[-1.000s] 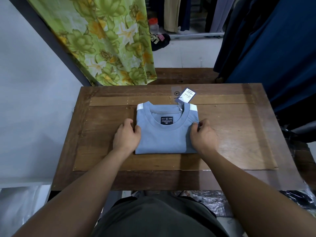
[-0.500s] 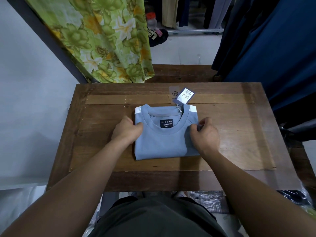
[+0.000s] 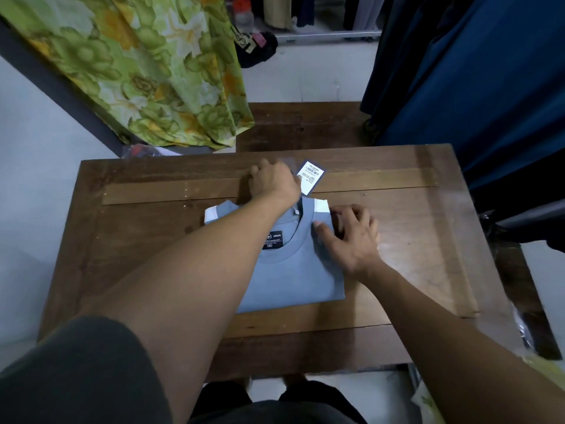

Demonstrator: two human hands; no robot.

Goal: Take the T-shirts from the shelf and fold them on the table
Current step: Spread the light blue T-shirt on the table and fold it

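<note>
A grey-blue T-shirt (image 3: 293, 280) lies folded into a rectangle in the middle of the wooden table (image 3: 422, 240), collar away from me, white shoulder panels showing. My left hand (image 3: 272, 183) reaches across the shirt past the collar, and its curled fingers hold the hang tags (image 3: 312, 179) on the tabletop. A white barcode tag sticks out to the right of that hand. My right hand (image 3: 351, 237) rests with spread fingers on the shirt's right shoulder edge. My left forearm hides the left half of the shirt.
A green flowered cloth (image 3: 146, 71) hangs at the far left of the table. Dark blue garments (image 3: 477, 75) hang at the far right. A second wooden surface (image 3: 299, 127) lies beyond the table. Plastic bags (image 3: 529, 332) sit by the right edge.
My left hand left the shirt's left edge and reached forward over the collar to the hang tags. My right hand slid up to the right shoulder and spread its fingers.
</note>
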